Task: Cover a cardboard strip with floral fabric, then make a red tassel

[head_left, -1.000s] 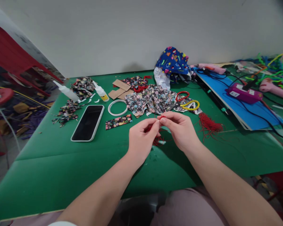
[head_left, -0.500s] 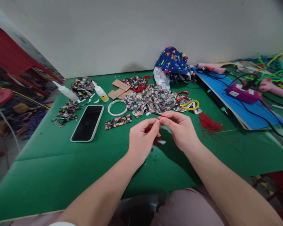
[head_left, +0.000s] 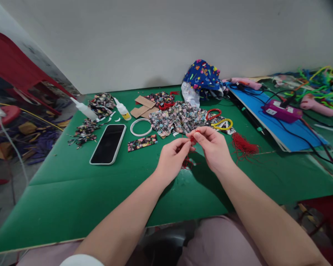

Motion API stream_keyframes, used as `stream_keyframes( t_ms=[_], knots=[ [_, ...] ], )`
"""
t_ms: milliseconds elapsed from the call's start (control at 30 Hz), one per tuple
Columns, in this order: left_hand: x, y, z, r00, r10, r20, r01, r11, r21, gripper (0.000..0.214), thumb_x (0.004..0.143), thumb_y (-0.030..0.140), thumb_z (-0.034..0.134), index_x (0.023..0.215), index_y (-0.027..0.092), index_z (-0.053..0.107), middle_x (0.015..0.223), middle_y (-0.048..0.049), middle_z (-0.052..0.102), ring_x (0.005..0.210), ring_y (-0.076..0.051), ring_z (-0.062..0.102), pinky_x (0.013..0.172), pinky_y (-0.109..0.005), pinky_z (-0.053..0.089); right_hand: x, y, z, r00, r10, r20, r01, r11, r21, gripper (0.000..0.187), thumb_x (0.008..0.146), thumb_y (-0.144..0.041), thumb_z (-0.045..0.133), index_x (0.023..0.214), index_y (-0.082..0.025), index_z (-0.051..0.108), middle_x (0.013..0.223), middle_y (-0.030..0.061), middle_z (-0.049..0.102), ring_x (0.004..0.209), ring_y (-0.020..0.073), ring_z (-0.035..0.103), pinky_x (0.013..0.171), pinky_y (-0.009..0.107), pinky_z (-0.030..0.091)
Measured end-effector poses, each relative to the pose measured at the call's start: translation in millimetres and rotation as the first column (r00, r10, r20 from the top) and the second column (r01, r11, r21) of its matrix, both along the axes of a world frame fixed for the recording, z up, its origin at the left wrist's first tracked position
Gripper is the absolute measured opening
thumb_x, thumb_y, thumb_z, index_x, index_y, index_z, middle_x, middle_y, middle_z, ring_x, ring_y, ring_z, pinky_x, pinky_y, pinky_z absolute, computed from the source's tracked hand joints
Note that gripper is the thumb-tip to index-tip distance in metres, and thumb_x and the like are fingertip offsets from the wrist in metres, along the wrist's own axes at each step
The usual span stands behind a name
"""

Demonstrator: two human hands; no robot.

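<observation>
Above the green table, my left hand and my right hand meet, both pinching red thread. Loose strands dangle below the fingertips, and a small red tuft shows at the right thumb; the rest is hidden by the fingers. Just beyond my right hand lie scissors with one red and one yellow handle loop. To its right rests a bundle of red threads. A flat floral-covered strip lies left of my left hand, below a white ring-shaped roll. Floral fabric scraps spread behind both hands.
Farther left are a phone, two white-nozzled bottles and brown card pieces. Blue patterned cloth is heaped by the wall. On the right, a blue folder carries a purple power strip, cables and pink glue guns.
My hands have shifted slightly to the right and the fingertips have drawn a little apart, with red thread still pinched. The whole view has shifted a little.
</observation>
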State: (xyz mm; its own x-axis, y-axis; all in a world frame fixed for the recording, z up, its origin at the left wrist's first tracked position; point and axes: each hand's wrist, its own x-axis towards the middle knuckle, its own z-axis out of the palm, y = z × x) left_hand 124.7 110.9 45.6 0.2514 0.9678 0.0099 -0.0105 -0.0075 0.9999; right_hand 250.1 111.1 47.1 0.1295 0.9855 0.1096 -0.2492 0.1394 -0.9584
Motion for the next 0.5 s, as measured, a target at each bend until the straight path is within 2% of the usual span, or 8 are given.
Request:
stream_keyframes(
  t_ms=[167,233,300,400,467,500],
  knots=[
    [-2.0,0.2,0.3,0.98,-0.061,0.192,0.09,0.986,-0.144,0.02,0.073,0.032,0.062,0.08,0.014,0.064,0.082,-0.0051,0.069,0.074,-0.014,0.065,0.076,-0.029,0.05,4.4,1.5,19.2,1.0,-0.028,0.009,0.028,0.998,0.056,0.016,0.074,-0.033,0.063,0.077,-0.02,0.055,0.066,-0.0014,0.066,0.067,0.0124,0.063,0.074,0.032,0.05],
    [-6.2,-2.2,1.2,0.981,-0.073,0.18,0.104,0.981,-0.166,0.022,0.072,0.034,0.063,0.08,0.013,0.065,0.082,-0.0059,0.069,0.075,-0.015,0.065,0.077,-0.03,0.049,4.8,1.2,28.4,0.998,-0.051,0.024,0.048,0.994,0.095,0.017,0.074,-0.034,0.063,0.077,-0.019,0.055,0.065,-0.0016,0.065,0.065,0.0126,0.064,0.074,0.032,0.05],
    [-15.7,-7.6,4.3,0.991,-0.096,0.093,0.11,0.982,-0.156,0.024,0.073,0.036,0.061,0.08,0.013,0.066,0.082,-0.0066,0.07,0.077,-0.016,0.065,0.078,-0.031,0.049,3.9,-0.1,36.6,0.997,-0.066,0.044,0.06,0.99,0.125,0.017,0.074,-0.034,0.063,0.077,-0.019,0.056,0.065,-0.0016,0.065,0.066,0.0126,0.064,0.073,0.031,0.05],
    [-50.1,-28.9,15.9,0.979,-0.133,-0.151,0.118,0.987,-0.107,0.027,0.075,0.039,0.057,0.081,0.015,0.069,0.086,-0.0073,0.071,0.079,-0.019,0.063,0.078,-0.033,0.049,-0.3,-2.9,44.9,0.996,-0.047,0.071,0.037,0.99,0.134,0.017,0.073,-0.034,0.063,0.077,-0.019,0.057,0.065,-0.0009,0.066,0.066,0.0127,0.064,0.073,0.031,0.05],
    [-92.4,-57.2,25.7,0.959,-0.06,-0.276,0.045,0.997,-0.059,0.026,0.072,0.04,0.061,0.084,0.019,0.07,0.09,-0.0058,0.071,0.085,-0.021,0.063,0.081,-0.034,0.049,-4.5,-3.6,46.9,0.996,-0.013,0.083,0.002,0.992,0.128,0.017,0.073,-0.034,0.064,0.077,-0.018,0.058,0.064,-0.0006,0.066,0.065,0.0128,0.064,0.071,0.031,0.05],
    [-119.4,-76.0,29.0,0.944,0.012,-0.328,-0.03,0.998,-0.051,0.026,0.07,0.041,0.063,0.085,0.022,0.071,0.093,-0.0042,0.07,0.086,-0.022,0.062,0.082,-0.035,0.049,-6.9,-3.3,46.8,0.997,0.005,0.081,-0.016,0.992,0.125,0.017,0.072,-0.033,0.065,0.077,-0.018,0.058,0.064,-0.0008,0.066,0.065,0.0126,0.064,0.071,0.03,0.05]
  ],
)
